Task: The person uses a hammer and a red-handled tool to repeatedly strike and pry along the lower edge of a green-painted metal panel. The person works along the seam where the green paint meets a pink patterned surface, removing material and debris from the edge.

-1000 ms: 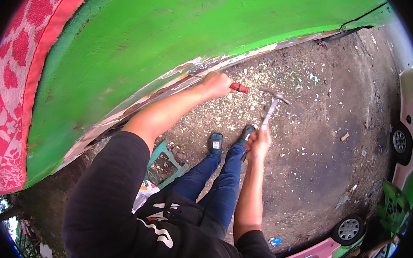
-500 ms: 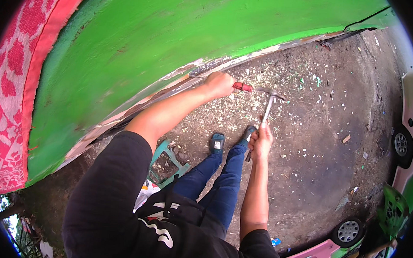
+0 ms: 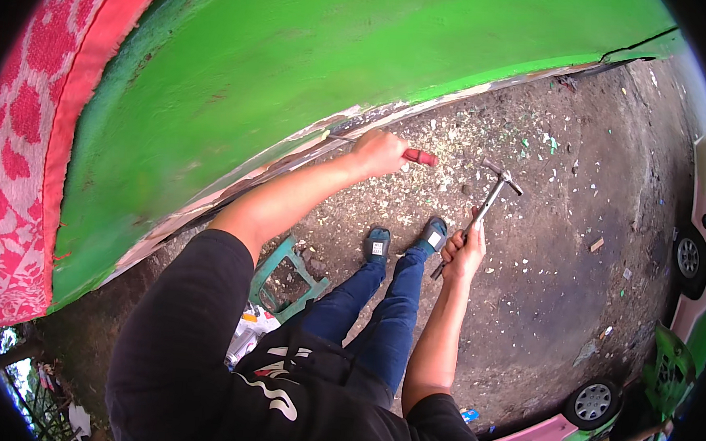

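My left hand (image 3: 380,153) is closed around a red-handled screwdriver (image 3: 421,157). Its thin metal shaft points left to the chipped lower edge (image 3: 297,150) of a green-painted vehicle body panel (image 3: 298,63), where the paint is flaked and pale filler shows. Exactly how the tip meets the edge is too small to tell. In my right hand (image 3: 465,253) is a hammer (image 3: 496,195), gripped by its handle. The hammer head is to the right of the screwdriver's butt end, apart from it.
Pale chips litter the dirt ground (image 3: 529,255). A green plastic stool (image 3: 265,276) lies by my legs. Red-and-white patterned cloth (image 3: 21,168) hangs over the panel at left. Pink and green vehicle parts with wheels (image 3: 595,403) are at right, near another person's arm (image 3: 635,440).
The hammer has swung right, away from the screwdriver's butt end, which it was close to before. My left hand keeps the screwdriver at the panel edge, shifted only slightly.
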### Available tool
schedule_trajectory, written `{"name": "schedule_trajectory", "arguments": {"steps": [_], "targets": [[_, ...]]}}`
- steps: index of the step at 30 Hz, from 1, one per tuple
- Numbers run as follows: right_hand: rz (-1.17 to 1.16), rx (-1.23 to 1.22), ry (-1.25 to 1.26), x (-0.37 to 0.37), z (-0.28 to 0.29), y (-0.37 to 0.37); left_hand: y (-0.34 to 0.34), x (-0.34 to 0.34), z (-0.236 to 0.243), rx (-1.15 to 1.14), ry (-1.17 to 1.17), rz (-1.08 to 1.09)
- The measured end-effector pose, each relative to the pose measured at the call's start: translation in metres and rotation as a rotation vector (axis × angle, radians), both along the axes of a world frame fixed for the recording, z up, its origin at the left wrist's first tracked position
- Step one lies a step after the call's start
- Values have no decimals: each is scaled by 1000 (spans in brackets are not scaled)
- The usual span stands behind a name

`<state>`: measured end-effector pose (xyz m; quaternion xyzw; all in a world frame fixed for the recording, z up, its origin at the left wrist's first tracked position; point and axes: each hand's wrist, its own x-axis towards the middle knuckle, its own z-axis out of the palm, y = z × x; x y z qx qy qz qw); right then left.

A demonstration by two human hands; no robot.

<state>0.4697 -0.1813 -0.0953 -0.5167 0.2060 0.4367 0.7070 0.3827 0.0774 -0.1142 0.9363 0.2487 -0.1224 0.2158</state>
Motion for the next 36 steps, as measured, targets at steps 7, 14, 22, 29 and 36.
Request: {"name": "schedule_trajectory", "arguments": {"steps": [7, 14, 22, 29, 36], "targets": [[39, -13, -10, -10, 8, -15, -8, 5, 11, 18, -68, -120], [24, -35, -3, -37, 6, -34, -7, -21, 13, 47, -87, -228], [-15, -121, -105, -69, 21, -38, -7, -31, 10, 72, -143, -307], [60, -133, -122, -88, 18, -18, -7, -24, 9, 107, -132, -274], [296, -135, -141, -79, 8, -16, -15, -22, 9, 105, 10, -303]]}}
